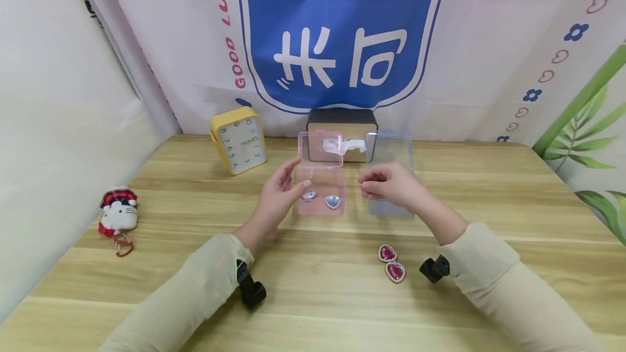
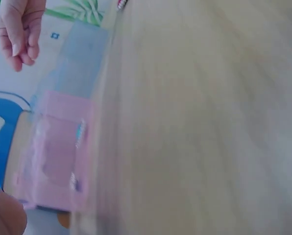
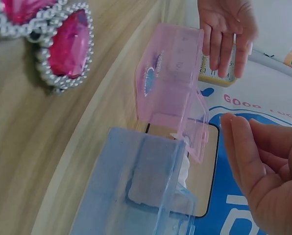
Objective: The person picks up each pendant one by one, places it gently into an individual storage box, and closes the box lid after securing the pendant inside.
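A clear pink box [image 1: 321, 209] stands with its lid raised, and two heart-shaped gems edged in beads lie inside; one gem [image 1: 333, 201] is pale blue. My left hand [image 1: 282, 192] is at the box's left side, thumb over the rim near the other gem [image 1: 309, 194]. To the right is a clear blue box [image 1: 391, 209], lid also up. Over it hovers my right hand [image 1: 388, 182], fingers loosely bent with nothing visible between them. Two red heart gems with beaded edges, an upper one [image 1: 387, 253] and a lower one [image 1: 395, 271], lie joined on the table.
Behind the boxes stands a black-and-wood tissue box [image 1: 342, 115] with a white tissue. A yellow clock [image 1: 242, 140] is at the back left. A plush cat charm [image 1: 118, 213] with a red clip lies on the wooden table [image 1: 313, 297] at far left. A printed cloth [image 1: 469, 69] hangs behind.
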`<move>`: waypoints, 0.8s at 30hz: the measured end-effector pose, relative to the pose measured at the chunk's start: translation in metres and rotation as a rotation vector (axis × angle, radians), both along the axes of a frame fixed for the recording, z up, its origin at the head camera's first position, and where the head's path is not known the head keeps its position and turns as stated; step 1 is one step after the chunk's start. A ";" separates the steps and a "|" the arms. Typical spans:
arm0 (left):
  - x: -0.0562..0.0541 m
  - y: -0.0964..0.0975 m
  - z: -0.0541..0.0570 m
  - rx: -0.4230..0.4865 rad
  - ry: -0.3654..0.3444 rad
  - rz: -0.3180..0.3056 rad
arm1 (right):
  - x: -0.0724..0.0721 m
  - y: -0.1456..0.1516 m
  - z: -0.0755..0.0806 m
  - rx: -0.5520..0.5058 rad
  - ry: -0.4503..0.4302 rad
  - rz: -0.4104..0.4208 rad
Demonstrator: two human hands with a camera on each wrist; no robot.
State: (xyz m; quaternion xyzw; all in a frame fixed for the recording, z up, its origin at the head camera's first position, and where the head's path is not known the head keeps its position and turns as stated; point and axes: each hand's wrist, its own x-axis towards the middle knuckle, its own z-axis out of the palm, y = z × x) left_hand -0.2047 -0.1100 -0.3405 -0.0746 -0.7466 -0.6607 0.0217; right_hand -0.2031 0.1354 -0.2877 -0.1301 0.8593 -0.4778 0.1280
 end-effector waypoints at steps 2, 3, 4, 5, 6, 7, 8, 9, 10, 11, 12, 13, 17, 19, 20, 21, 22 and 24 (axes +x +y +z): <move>0.001 0.006 0.005 0.013 0.019 -0.015 | 0.004 0.005 0.001 0.012 0.010 0.005; 0.002 0.009 0.007 0.020 0.025 -0.022 | 0.006 0.008 0.001 0.019 0.013 0.008; 0.002 0.012 0.009 0.033 0.034 -0.036 | 0.008 0.010 0.002 0.027 0.018 0.011; 0.003 0.016 0.011 0.041 0.041 -0.050 | 0.010 0.013 0.002 0.034 0.023 0.016; 0.004 0.019 0.012 0.046 0.046 -0.063 | 0.012 0.015 0.002 0.040 0.025 0.016; 0.004 0.023 0.013 0.053 0.049 -0.076 | 0.015 0.017 0.002 0.040 0.025 0.018; 0.004 0.026 0.013 0.059 0.050 -0.089 | 0.017 0.019 0.002 0.042 0.026 0.019; 0.005 0.030 0.013 0.064 0.054 -0.104 | 0.019 0.021 0.002 0.043 0.027 0.019; 0.005 0.033 0.013 0.070 0.057 -0.118 | 0.020 0.023 0.002 0.043 0.029 0.023; 0.006 0.037 0.013 0.070 0.055 -0.127 | 0.022 0.025 0.001 0.044 0.026 0.024; 0.006 0.041 0.012 0.078 0.056 -0.138 | 0.024 0.027 0.001 0.049 0.022 0.025; 0.006 0.044 0.012 0.090 0.060 -0.152 | 0.025 0.029 0.000 0.053 0.021 0.027; 0.006 0.057 0.010 0.124 0.069 -0.179 | 0.032 0.037 -0.003 0.072 0.003 0.034; 0.005 0.064 0.009 0.123 0.078 -0.180 | 0.034 0.040 -0.005 0.080 -0.008 0.037; 0.005 0.067 0.009 0.117 0.080 -0.177 | 0.035 0.042 -0.006 0.087 -0.014 0.038; 0.005 0.070 0.009 0.109 0.082 -0.171 | 0.036 0.043 -0.007 0.087 -0.019 0.044; 0.004 0.073 0.009 0.094 0.083 -0.164 | 0.037 0.044 -0.008 0.088 -0.023 0.049; 0.004 0.079 0.008 0.066 0.085 -0.158 | 0.039 0.047 -0.011 0.084 -0.031 0.060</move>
